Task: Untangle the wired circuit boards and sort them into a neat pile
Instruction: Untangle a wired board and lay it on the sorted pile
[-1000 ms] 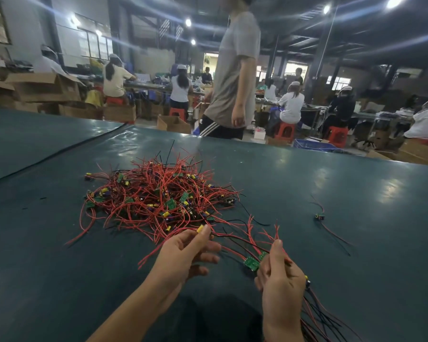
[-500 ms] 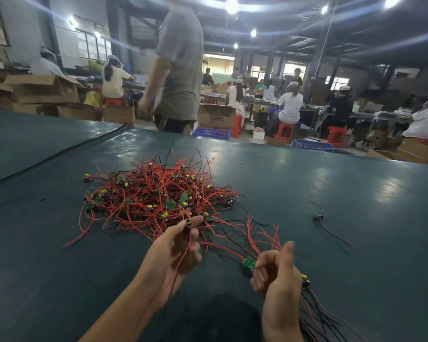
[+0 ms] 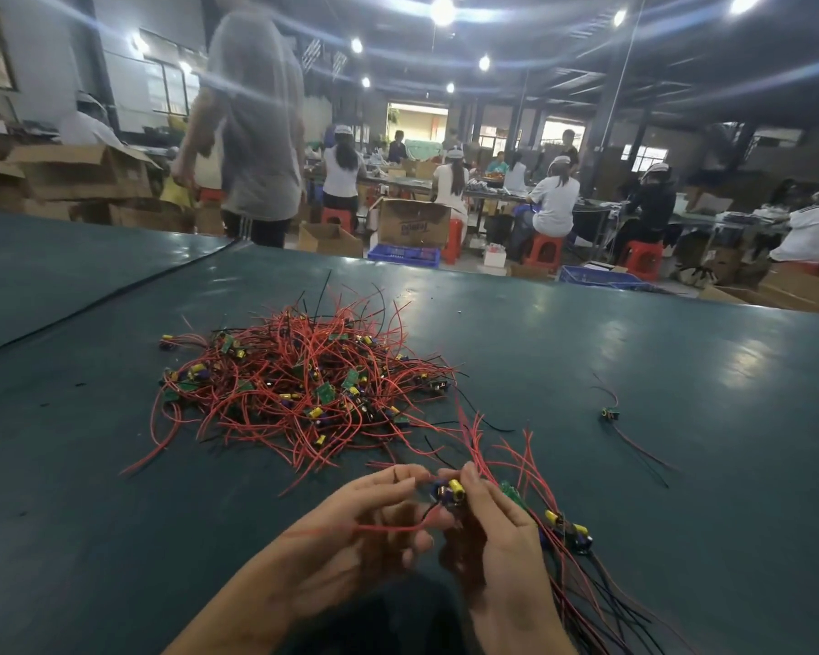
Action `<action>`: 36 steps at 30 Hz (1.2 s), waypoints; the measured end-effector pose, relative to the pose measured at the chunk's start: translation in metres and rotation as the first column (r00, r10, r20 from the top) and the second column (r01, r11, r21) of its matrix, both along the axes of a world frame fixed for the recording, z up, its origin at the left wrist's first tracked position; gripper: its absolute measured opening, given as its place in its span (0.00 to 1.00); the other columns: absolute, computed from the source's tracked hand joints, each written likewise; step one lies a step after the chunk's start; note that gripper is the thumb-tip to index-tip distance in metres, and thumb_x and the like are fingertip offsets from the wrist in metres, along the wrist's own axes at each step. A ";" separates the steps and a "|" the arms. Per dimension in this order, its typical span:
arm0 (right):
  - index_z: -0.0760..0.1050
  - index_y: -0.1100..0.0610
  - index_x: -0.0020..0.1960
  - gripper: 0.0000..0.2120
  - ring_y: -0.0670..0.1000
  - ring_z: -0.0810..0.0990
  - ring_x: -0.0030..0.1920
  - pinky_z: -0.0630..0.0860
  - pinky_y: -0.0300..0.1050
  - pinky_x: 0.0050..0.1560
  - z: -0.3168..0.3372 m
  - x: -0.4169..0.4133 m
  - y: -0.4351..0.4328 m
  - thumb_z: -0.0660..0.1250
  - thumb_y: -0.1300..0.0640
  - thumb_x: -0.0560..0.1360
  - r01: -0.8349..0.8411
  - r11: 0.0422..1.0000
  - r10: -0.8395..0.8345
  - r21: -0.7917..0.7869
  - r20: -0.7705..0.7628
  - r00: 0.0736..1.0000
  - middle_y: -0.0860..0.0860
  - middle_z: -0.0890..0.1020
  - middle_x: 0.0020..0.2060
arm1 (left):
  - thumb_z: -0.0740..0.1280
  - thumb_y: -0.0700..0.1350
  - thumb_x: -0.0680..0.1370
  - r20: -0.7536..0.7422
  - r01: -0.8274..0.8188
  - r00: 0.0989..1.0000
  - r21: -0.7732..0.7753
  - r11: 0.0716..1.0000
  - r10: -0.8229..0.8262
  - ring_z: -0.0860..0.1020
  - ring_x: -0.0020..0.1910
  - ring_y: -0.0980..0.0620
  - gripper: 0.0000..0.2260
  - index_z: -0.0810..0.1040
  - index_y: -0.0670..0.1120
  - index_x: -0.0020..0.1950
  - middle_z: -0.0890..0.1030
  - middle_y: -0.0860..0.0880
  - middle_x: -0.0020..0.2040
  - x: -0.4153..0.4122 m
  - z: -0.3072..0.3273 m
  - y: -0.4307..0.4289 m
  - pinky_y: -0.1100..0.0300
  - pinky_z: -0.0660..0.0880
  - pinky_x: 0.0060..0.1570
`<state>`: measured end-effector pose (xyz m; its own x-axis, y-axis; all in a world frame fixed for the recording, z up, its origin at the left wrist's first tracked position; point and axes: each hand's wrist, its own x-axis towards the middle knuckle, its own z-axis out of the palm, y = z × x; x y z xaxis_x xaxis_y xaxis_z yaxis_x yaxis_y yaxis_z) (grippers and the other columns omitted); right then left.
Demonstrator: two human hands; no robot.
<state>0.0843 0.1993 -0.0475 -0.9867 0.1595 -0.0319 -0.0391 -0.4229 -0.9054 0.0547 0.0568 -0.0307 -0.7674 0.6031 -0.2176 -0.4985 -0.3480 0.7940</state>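
Beyond your dark green matte tabletop lies a dim workshop: round white ceiling lamps, brown cardboard boxes stacked left, 2 blue plastic crates, red plastic stools under seated workers.

A broad table covered in dark green matting is pictured, with a dark seam seen running diagonally across its left side. A tangled heap of red-wired circuit boards is spread at the centre of the mat. A single wired board is seen lying well apart to the right. A smaller bundle of boards is seen at the near side, its red and black wires trailed across the mat.
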 end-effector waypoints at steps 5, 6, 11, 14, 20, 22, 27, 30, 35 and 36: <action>0.85 0.60 0.42 0.14 0.46 0.68 0.21 0.64 0.36 0.19 0.004 0.001 0.001 0.68 0.49 0.67 0.059 0.995 -0.059 -0.083 -0.004 0.998 0.54 0.74 0.25 | 0.77 0.41 0.69 -0.166 -0.021 0.986 -0.144 0.989 -0.003 0.79 0.32 0.50 0.12 0.76 0.45 0.47 0.80 0.44 0.38 0.005 -0.012 0.005 0.60 0.76 0.32; 0.85 0.59 0.42 0.14 0.46 0.71 0.22 0.69 0.37 0.22 0.004 0.001 0.002 0.68 0.50 0.68 0.058 0.996 -0.058 -0.065 -0.004 0.998 0.56 0.77 0.26 | 0.79 0.44 0.66 -0.232 -0.028 0.973 -0.175 0.984 -0.013 0.77 0.32 0.51 0.13 0.76 0.47 0.42 0.79 0.46 0.36 0.007 -0.013 0.007 0.61 0.75 0.32; 0.86 0.55 0.43 0.11 0.60 0.82 0.36 0.80 0.47 0.35 0.002 0.004 -0.003 0.66 0.52 0.73 0.025 0.994 -0.019 0.103 -0.061 0.998 0.59 0.85 0.36 | 0.74 0.60 0.66 -0.459 -0.188 0.884 -0.179 0.966 0.087 0.76 0.29 0.53 0.15 0.82 0.48 0.39 0.79 0.45 0.34 0.013 -0.010 0.018 0.62 0.72 0.31; 0.86 0.51 0.43 0.12 0.68 0.82 0.41 0.82 0.60 0.41 0.002 0.003 -0.011 0.64 0.53 0.77 0.080 0.978 -0.068 0.193 -0.067 0.995 0.66 0.83 0.38 | 0.65 0.63 0.73 -0.426 -0.354 0.869 -0.174 0.919 0.254 0.79 0.30 0.50 0.21 0.83 0.46 0.36 0.81 0.42 0.33 0.009 -0.010 0.021 0.61 0.75 0.32; 0.86 0.50 0.43 0.10 0.51 0.63 0.25 0.61 0.40 0.29 0.000 0.002 -0.013 0.66 0.51 0.74 0.126 0.981 -0.130 0.146 0.018 0.991 0.56 0.67 0.26 | 0.58 0.59 0.73 -0.424 -0.436 0.849 -0.226 0.871 0.316 0.71 0.21 0.53 0.21 0.76 0.48 0.27 0.72 0.49 0.23 0.002 -0.012 0.018 0.63 0.70 0.24; 0.86 0.51 0.42 0.11 0.47 0.64 0.22 0.60 0.36 0.25 -0.002 0.001 -0.011 0.66 0.55 0.76 0.141 0.982 -0.149 0.122 0.056 0.987 0.54 0.69 0.23 | 0.58 0.58 0.75 -0.447 -0.440 0.841 -0.239 0.865 0.304 0.70 0.20 0.53 0.21 0.72 0.47 0.28 0.70 0.50 0.22 0.000 -0.012 0.016 0.62 0.71 0.25; 0.86 0.56 0.38 0.12 0.42 0.63 0.20 0.58 0.34 0.17 0.001 -0.006 0.005 0.66 0.60 0.76 0.251 0.966 -0.241 -0.057 0.141 0.960 0.48 0.76 0.27 | 0.56 0.51 0.81 -0.492 -0.469 0.817 -0.261 0.844 0.301 0.69 0.20 0.52 0.26 0.65 0.48 0.22 0.66 0.48 0.20 -0.003 -0.008 0.009 0.62 0.71 0.27; 0.86 0.56 0.38 0.11 0.41 0.63 0.20 0.57 0.33 0.17 0.002 -0.009 0.014 0.67 0.62 0.76 0.274 0.956 -0.262 -0.106 0.113 0.958 0.45 0.77 0.27 | 0.55 0.50 0.82 -0.479 -0.473 0.820 -0.261 0.841 0.313 0.69 0.21 0.52 0.27 0.63 0.47 0.22 0.66 0.48 0.19 -0.005 -0.006 0.006 0.64 0.71 0.27; 0.86 0.54 0.40 0.10 0.42 0.63 0.19 0.59 0.33 0.18 0.001 -0.010 0.025 0.68 0.60 0.76 0.364 0.929 -0.358 -0.067 0.083 0.930 0.46 0.75 0.24 | 0.58 0.57 0.77 -0.478 -0.466 0.823 -0.259 0.846 0.307 0.71 0.23 0.50 0.26 0.66 0.45 0.22 0.69 0.45 0.22 -0.004 -0.010 0.008 0.61 0.72 0.30; 0.86 0.54 0.40 0.09 0.42 0.63 0.19 0.59 0.33 0.18 0.000 -0.010 0.026 0.68 0.59 0.76 0.381 0.923 -0.376 -0.053 0.087 0.923 0.46 0.74 0.24 | 0.59 0.59 0.75 -0.475 -0.433 0.837 -0.270 0.860 0.272 0.73 0.25 0.50 0.25 0.69 0.45 0.24 0.72 0.44 0.24 -0.002 -0.011 0.009 0.60 0.72 0.31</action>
